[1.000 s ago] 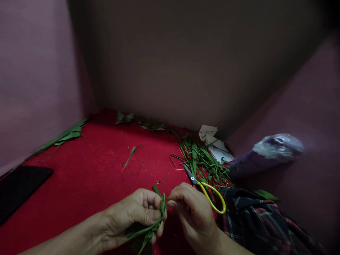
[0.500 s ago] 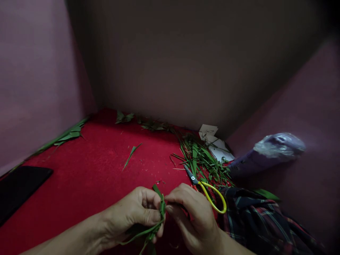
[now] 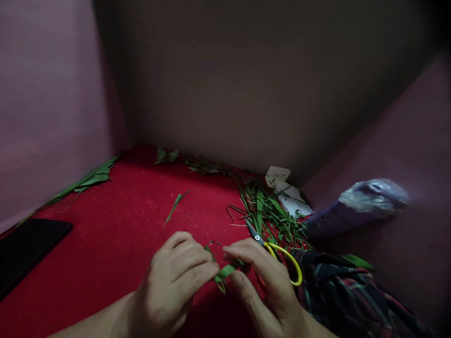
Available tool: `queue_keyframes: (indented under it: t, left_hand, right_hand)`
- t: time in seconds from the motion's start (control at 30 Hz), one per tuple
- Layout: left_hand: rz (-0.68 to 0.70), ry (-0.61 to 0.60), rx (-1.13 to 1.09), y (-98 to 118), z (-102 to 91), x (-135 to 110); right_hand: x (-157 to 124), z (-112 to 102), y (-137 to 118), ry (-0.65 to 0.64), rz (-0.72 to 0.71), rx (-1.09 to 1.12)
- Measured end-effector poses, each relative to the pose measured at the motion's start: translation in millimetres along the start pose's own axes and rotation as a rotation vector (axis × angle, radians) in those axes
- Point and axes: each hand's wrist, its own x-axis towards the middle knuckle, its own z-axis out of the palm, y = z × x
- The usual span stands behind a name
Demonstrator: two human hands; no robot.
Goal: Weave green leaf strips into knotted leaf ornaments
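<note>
Both of my hands meet low in the middle of the view over a red cloth surface (image 3: 116,220). My left hand (image 3: 172,286) is closed, its fingertips pinching a folded green leaf strip (image 3: 225,272). My right hand (image 3: 264,286) pinches the other end of the same strip between thumb and fingers. Small scissors with yellow handles (image 3: 282,258) lie just beyond my right hand, touching nothing I hold.
A heap of cut green leaves (image 3: 271,216) lies behind the scissors, with white paper (image 3: 289,197) past it. A purple wrapped bundle (image 3: 355,204) and plaid cloth (image 3: 348,295) are at the right. A black flat object (image 3: 24,249) sits at the left edge. More leaves (image 3: 88,180) lie along the walls.
My left hand has turned knuckles-up and risen. The bunched leaf it held now shows as a short folded strip stretched between both hands.
</note>
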Motion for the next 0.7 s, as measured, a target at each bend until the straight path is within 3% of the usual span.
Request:
queue_keyframes:
  t: [0.17,0.43,0.7]
  left_hand:
    - [0.063,-0.033,0.143,3,-4.3,2]
    - [0.170,-0.087,0.219,7,-7.3,-1]
    - [0.243,0.003,0.322,11,-7.4,-3]
  right_hand:
    - [2,-1,4,0.025,-0.189,-0.189]
    - [-3,1,7,0.199,-0.561,-0.632]
    - [-2,-14,-5,-0.054,-0.670,-0.747]
